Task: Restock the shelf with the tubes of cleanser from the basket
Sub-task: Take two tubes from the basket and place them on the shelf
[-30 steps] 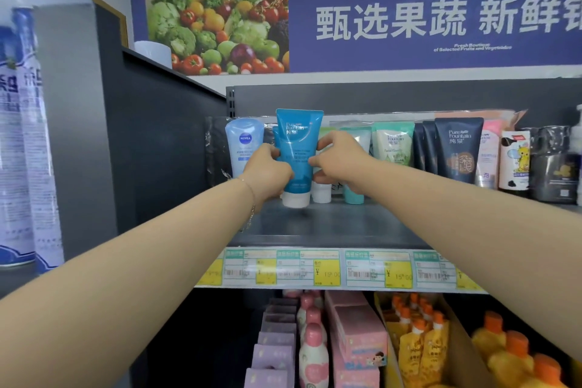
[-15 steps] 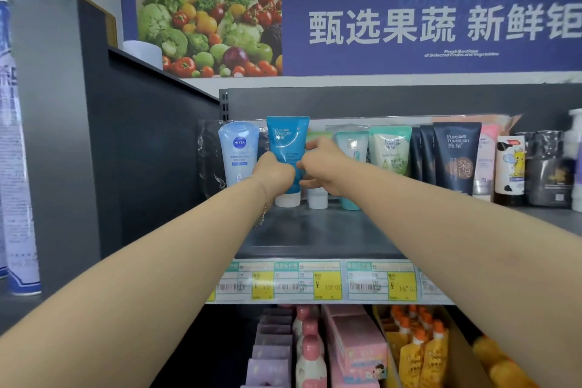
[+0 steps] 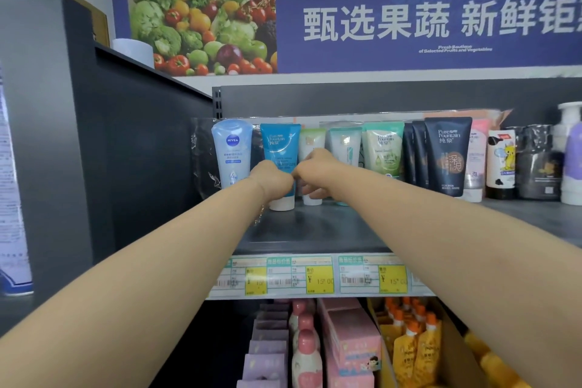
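Note:
A blue tube of cleanser (image 3: 279, 145) stands cap-down on the grey shelf (image 3: 315, 230), between a pale blue Nivea tube (image 3: 231, 151) and a light green tube (image 3: 310, 142). My left hand (image 3: 272, 181) is closed around the blue tube's lower part. My right hand (image 3: 315, 172) reaches in beside it, fingers curled at the blue tube and the white cap of the light green tube; which of them it touches I cannot tell. The basket is out of view.
More tubes line the shelf to the right: a teal tube (image 3: 345, 142), a green one (image 3: 382, 148), dark navy ones (image 3: 447, 154), then bottles (image 3: 500, 164). A dark side panel (image 3: 141, 151) bounds the shelf on the left. Price labels (image 3: 315, 277) run along the front edge; packaged goods sit below.
Both hands pushed the blue tube back and down until it stands in the row on the shelf. The camera view shifted closer and slightly left.

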Demonstrator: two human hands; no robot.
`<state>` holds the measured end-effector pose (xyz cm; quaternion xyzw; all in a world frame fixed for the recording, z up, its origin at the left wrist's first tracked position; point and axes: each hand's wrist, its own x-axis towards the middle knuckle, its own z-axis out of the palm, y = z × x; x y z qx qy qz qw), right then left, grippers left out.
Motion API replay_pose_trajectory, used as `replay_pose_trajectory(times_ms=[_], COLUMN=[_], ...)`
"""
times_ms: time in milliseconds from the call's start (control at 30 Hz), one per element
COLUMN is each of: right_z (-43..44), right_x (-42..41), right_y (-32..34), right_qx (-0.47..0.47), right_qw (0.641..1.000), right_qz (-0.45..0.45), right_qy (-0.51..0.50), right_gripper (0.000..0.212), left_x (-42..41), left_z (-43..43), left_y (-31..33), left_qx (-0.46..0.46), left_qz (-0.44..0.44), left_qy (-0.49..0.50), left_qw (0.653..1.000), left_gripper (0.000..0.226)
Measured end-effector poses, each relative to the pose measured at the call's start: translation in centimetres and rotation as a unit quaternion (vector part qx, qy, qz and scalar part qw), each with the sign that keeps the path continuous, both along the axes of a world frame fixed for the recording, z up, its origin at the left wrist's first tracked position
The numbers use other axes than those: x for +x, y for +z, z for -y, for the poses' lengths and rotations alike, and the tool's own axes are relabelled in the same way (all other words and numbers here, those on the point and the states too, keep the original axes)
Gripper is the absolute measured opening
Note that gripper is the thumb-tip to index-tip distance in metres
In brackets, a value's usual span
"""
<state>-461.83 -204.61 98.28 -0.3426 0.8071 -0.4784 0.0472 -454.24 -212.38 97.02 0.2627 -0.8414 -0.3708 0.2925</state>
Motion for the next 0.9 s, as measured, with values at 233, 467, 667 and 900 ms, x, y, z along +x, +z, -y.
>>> replay_pose_trajectory(times_ms=[233, 467, 667, 900], right_z=[-3.1, -8.3, -12.9, -19.7], right_x=[1.6, 3.6, 4.4, 5.7], right_y=[0.0, 0.5, 0.2, -1.0], right_qx=[0.095, 0.157, 0.136, 0.161], right_qw=[0.97, 0.871, 0.834, 0.807], right_qz=[-0.225, -0.465, -0.532, -0.566], right_qy=[-0.002, -0.007, -0.051, -0.059], right_gripper=[0.012, 0.026, 0.025, 0.019], left_x=[1.7, 4.1, 5.0, 5.7], left_z=[-1.3, -5.1, -9.6, -15.6], left_y=[-0.2, 0.4, 0.0, -2.0], left_qx=[-0.201, -0.38, -0.468, -0.532], left_qz=[0.1, 0.12, 0.109, 0.076], left_qy=[0.06, 0.088, 0.084, 0.048], left_qw=[0.973, 0.913, 0.873, 0.842], left_gripper=[0.024, 0.02, 0.013, 0.013])
